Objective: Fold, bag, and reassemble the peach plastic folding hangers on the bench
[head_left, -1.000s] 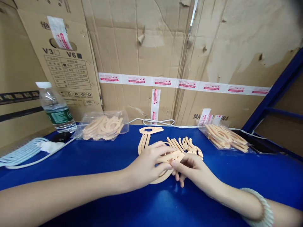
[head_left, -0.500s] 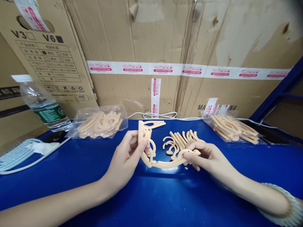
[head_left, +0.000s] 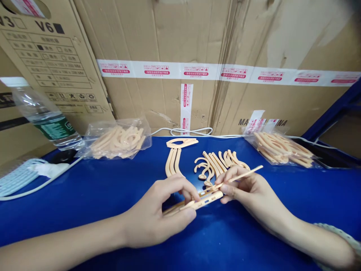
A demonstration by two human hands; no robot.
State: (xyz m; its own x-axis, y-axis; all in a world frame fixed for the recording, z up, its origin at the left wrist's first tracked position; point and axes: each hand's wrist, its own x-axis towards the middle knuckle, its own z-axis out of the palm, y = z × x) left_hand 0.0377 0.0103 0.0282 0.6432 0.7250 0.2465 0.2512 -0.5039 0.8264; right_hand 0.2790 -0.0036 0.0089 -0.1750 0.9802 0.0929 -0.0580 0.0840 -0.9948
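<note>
Just above the blue table I hold a beige plastic folding hanger between both hands, with its slotted edge turned upward. My left hand pinches its left part between thumb and fingers. My right hand is closed on the right end, where a thin arm sticks out up and to the right. Some of the joint is hidden by my fingers. Behind my left hand lie curved arm pieces side by side, and beyond them a folded hanger. Loose hooks and arms are laid out behind my right hand.
Clear bags of beige parts stand at the back left and back right. A water bottle and a coiled cable are on the left. A dark flat device lies at right. Cardboard walls the back.
The hanger has been turned from an open upright curve to nearly flat and brought lower. My left hand has moved right, nearer my right hand, uncovering the curved pieces behind.
</note>
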